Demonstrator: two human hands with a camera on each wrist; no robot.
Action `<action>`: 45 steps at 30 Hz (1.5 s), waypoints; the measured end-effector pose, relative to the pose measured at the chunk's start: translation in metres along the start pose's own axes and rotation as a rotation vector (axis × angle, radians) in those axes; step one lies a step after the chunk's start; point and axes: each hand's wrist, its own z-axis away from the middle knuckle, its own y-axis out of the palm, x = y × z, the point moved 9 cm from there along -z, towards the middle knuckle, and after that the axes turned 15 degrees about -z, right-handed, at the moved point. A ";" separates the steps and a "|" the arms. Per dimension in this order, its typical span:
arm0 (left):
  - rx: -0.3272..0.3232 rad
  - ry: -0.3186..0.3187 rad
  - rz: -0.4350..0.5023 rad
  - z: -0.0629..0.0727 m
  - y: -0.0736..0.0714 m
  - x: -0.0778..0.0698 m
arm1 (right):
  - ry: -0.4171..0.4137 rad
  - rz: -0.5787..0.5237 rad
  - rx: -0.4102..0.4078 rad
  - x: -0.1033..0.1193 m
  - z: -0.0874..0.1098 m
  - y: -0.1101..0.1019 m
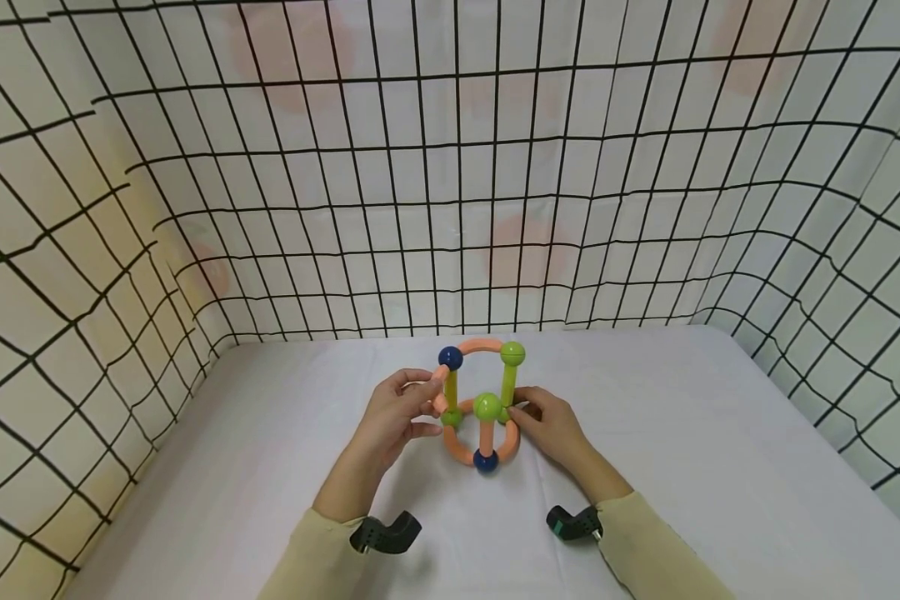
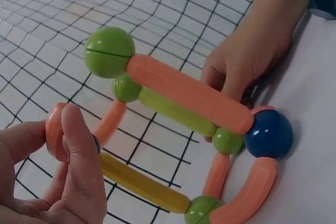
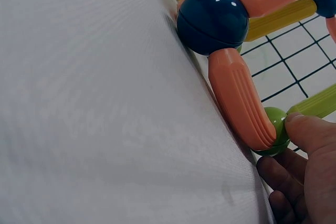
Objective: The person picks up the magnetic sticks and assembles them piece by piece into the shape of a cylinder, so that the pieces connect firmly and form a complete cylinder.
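Observation:
A frame of ball-and-stick building pieces stands on the white table, with curved orange sticks at its base and upright sticks above. My left hand point(image 1: 401, 414) pinches a curved orange stick point(image 2: 54, 132) beside the upper blue ball point(image 1: 451, 358); whether the two touch is hard to tell. My right hand point(image 1: 553, 423) pinches the lower right green ball point(image 3: 275, 129), under the green upright stick point(image 1: 509, 385). In front, an orange upright stick point(image 2: 189, 93) joins a lower blue ball point(image 1: 485, 461) to a green ball point(image 1: 487, 407) on top.
A white cloth wall with a black grid point(image 1: 465, 175) rises behind the table and along both sides. The white tabletop point(image 1: 682, 450) spreads around the frame. Each wrist carries a dark camera mount, such as the left one point(image 1: 386, 533).

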 end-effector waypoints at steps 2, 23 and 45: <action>-0.006 -0.002 0.006 0.000 0.001 -0.001 | 0.007 -0.001 -0.001 0.000 0.000 0.000; -0.001 0.032 0.094 -0.003 0.005 -0.002 | -0.070 -0.016 -0.023 0.003 0.002 -0.001; -0.006 0.032 0.109 -0.006 0.004 0.004 | -0.298 -0.264 -0.127 0.071 0.010 -0.041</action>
